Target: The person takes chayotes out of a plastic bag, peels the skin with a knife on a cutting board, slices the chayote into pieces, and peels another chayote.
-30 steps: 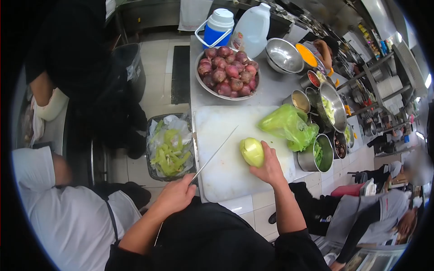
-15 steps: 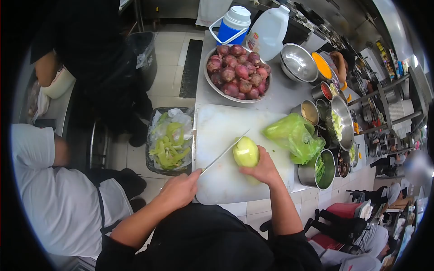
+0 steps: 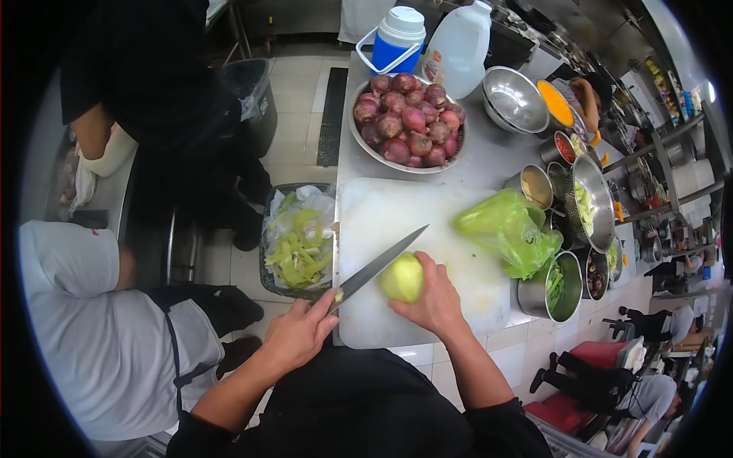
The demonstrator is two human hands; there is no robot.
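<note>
My left hand (image 3: 299,330) is closed round the handle of a knife (image 3: 378,263), whose blade points up and to the right, flat side partly showing. Fingers and thumb of my right hand (image 3: 433,300) grip a peeled pale green vegetable (image 3: 402,278) from its right side. It is held over the white cutting board (image 3: 366,214), close beside the blade; whether the two touch I cannot tell. A green plastic bag (image 3: 508,233) lies at the board's right edge.
Red onions fill a metal bowl (image 3: 408,164) beyond the board. Green peelings lie in a lined bin (image 3: 299,252) on the left. Metal pots (image 3: 542,294) and bowls (image 3: 517,99) line the right. A co-worker's pale shirt (image 3: 95,328) is at lower left; another person in black stands behind.
The knife's blade has turned to show more of its flat side. My right hand and the vegetable have shifted left, closer to my left hand. The view has also moved.
</note>
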